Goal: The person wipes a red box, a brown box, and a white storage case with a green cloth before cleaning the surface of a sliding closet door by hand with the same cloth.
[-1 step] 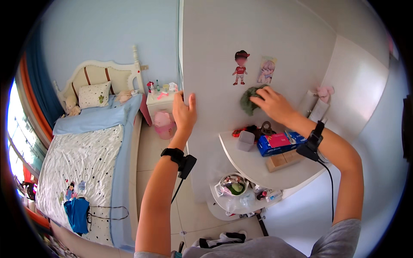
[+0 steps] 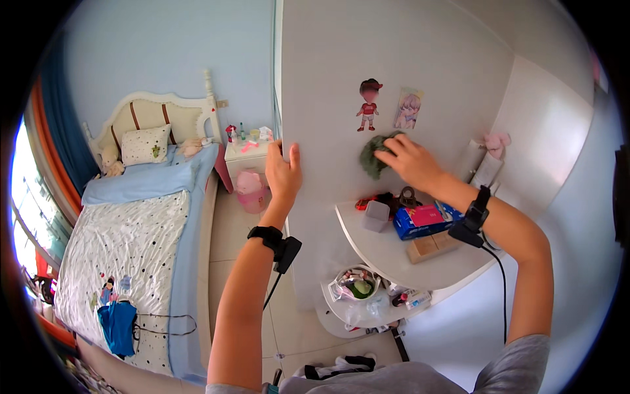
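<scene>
My right hand (image 2: 412, 163) is closed on a crumpled grey-green cloth (image 2: 375, 156), held against the pale upright panel (image 2: 328, 98). The cloth lies just below two pictures on that panel, a cartoon figure sticker (image 2: 369, 105) and an anime-style picture card (image 2: 408, 108). At the panel's left edge is my left hand (image 2: 283, 176), its thumb on the face side and its fingers on the other side, partly hidden, so that it grips the edge. Both wrists wear black straps with small devices and cables.
Below the cloth, a rounded white shelf (image 2: 374, 253) holds a blue box (image 2: 423, 226), a light wooden block (image 2: 433, 246) and a grey container (image 2: 376, 215). A lower shelf bears a basket (image 2: 354, 282). To the left are a bed (image 2: 131, 230), a nightstand (image 2: 246, 154) and a pink bin (image 2: 251, 197).
My right hand and the cloth have shifted slightly left and down along the panel. My left hand stays at the panel's edge.
</scene>
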`<action>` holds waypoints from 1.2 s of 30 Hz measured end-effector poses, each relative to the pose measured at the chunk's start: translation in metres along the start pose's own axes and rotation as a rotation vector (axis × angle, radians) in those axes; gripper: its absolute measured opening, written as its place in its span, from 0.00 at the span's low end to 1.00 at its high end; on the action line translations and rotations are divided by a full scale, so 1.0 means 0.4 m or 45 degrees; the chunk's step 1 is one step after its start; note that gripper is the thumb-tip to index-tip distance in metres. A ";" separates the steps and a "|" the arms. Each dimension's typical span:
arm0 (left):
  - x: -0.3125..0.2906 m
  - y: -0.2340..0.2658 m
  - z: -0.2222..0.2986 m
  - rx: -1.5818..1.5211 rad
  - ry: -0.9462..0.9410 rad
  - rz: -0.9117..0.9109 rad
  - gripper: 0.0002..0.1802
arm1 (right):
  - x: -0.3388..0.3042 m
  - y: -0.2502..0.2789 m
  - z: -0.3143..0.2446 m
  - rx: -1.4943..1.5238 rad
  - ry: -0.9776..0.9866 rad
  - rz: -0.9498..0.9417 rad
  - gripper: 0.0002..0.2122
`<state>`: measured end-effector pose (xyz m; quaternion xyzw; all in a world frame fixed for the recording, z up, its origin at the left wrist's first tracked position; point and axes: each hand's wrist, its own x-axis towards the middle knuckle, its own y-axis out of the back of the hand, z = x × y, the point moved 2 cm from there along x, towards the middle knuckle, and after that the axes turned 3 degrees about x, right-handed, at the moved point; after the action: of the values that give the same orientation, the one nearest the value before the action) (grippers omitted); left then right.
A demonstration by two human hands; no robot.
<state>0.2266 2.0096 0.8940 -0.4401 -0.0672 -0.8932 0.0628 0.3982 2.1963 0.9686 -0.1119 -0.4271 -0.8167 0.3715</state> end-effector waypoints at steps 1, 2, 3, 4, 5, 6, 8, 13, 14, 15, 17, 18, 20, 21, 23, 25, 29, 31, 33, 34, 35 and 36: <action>-0.003 -0.008 -0.001 -0.003 -0.001 0.006 0.24 | 0.023 0.001 -0.027 -0.070 0.084 0.063 0.14; -0.007 -0.017 -0.002 -0.026 -0.008 0.002 0.23 | 0.046 -0.003 -0.050 -0.075 0.088 0.065 0.14; -0.011 -0.028 -0.005 -0.053 -0.015 -0.005 0.23 | 0.066 -0.008 -0.073 -0.069 0.103 0.068 0.14; -0.008 -0.024 -0.010 -0.040 -0.022 0.002 0.23 | 0.094 -0.011 -0.096 -0.052 0.120 0.087 0.14; -0.004 -0.022 -0.017 -0.027 -0.047 -0.019 0.23 | 0.120 -0.012 -0.110 -0.046 0.123 0.102 0.14; -0.003 -0.014 -0.029 -0.007 -0.066 -0.039 0.24 | 0.151 -0.016 -0.125 -0.024 0.107 0.123 0.15; -0.001 -0.022 -0.030 -0.007 -0.078 -0.042 0.24 | 0.209 0.015 -0.124 -0.029 0.049 0.152 0.16; 0.000 -0.008 -0.002 -0.055 -0.127 0.011 0.27 | 0.448 0.177 0.012 -0.033 -0.166 0.593 0.15; 0.002 -0.021 0.003 -0.064 -0.137 0.007 0.27 | 0.480 0.213 0.054 -0.035 -0.216 0.654 0.15; -0.001 -0.025 -0.005 -0.064 -0.116 -0.022 0.28 | 0.503 0.231 0.078 0.062 -0.286 0.671 0.15; -0.002 -0.009 -0.019 -0.038 -0.088 -0.041 0.28 | 0.529 0.274 0.038 0.119 -0.348 0.799 0.12; -0.003 -0.009 -0.014 -0.050 -0.098 -0.044 0.28 | 0.529 0.258 0.034 0.096 -0.393 0.805 0.12; -0.010 -0.004 -0.009 -0.059 -0.100 -0.055 0.28 | 0.517 0.229 0.027 0.063 -0.360 0.866 0.12; -0.012 -0.002 -0.006 -0.065 -0.082 -0.080 0.28 | 0.512 0.227 0.022 0.024 -0.324 0.938 0.12; -0.012 -0.008 -0.012 -0.066 -0.058 -0.114 0.28 | 0.507 0.212 0.018 0.055 -0.367 0.875 0.12; -0.001 -0.005 -0.022 -0.132 -0.084 -0.153 0.27 | 0.499 0.199 0.007 0.087 -0.429 0.794 0.13; 0.042 0.029 -0.040 -0.166 0.083 -0.396 0.30 | 0.482 0.168 -0.058 0.091 -0.558 0.773 0.14; 0.058 0.025 -0.073 -0.692 0.406 -0.632 0.33 | 0.457 0.149 -0.102 0.202 -0.702 0.668 0.15; 0.054 0.032 -0.080 -0.658 0.424 -0.715 0.35 | 0.406 0.071 -0.145 0.192 -0.741 0.702 0.15; 0.058 0.039 -0.071 -0.638 0.417 -0.773 0.36 | 0.384 0.045 -0.171 0.164 -0.754 0.756 0.15; 0.064 0.044 -0.060 -0.651 0.401 -0.796 0.36 | 0.362 0.020 -0.195 0.198 -0.767 0.735 0.15; 0.062 0.038 -0.058 -0.648 0.416 -0.803 0.36 | 0.335 -0.005 -0.224 0.205 -0.774 0.723 0.15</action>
<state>0.1962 1.9893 0.9007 -0.2526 0.0350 -0.9147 -0.3136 0.3152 2.0583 0.9798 -0.4314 -0.5320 -0.5758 0.4465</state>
